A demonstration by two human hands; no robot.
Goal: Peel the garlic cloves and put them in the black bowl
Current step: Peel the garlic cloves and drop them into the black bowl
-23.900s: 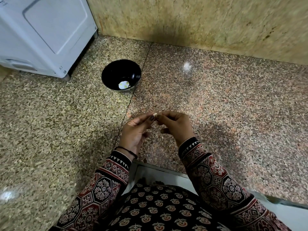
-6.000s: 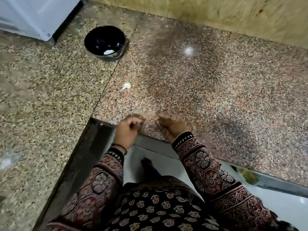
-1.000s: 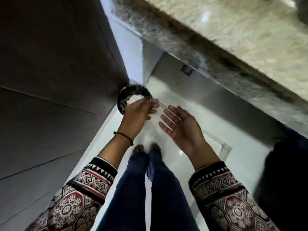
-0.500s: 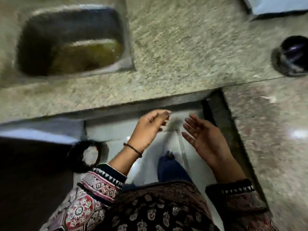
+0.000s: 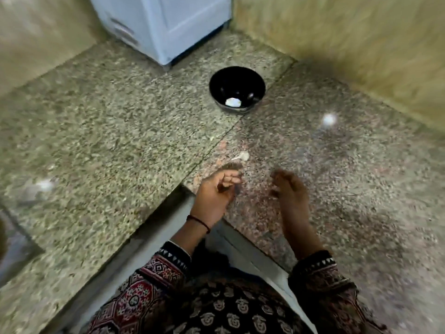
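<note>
The black bowl (image 5: 237, 91) stands on the granite counter near the back corner, with a peeled white garlic clove (image 5: 233, 101) inside it. An unpeeled garlic clove (image 5: 242, 156) lies on the counter, just beyond my left hand. My left hand (image 5: 216, 191) hovers over the counter's front edge, fingers loosely curled, nothing in it. My right hand (image 5: 290, 189) hangs beside it to the right, fingers pointing down at the counter and blurred, holding nothing that I can see.
A white appliance (image 5: 168, 22) stands at the back, left of the bowl. Tiled walls (image 5: 349, 44) close the corner behind. The counter (image 5: 108, 141) forms an L around me. A small skin scrap (image 5: 212, 138) lies between bowl and clove.
The view has swung from the floor and bin, past the sink, back to the counter corner. Both hands have come up from below to the counter's front edge, empty.
</note>
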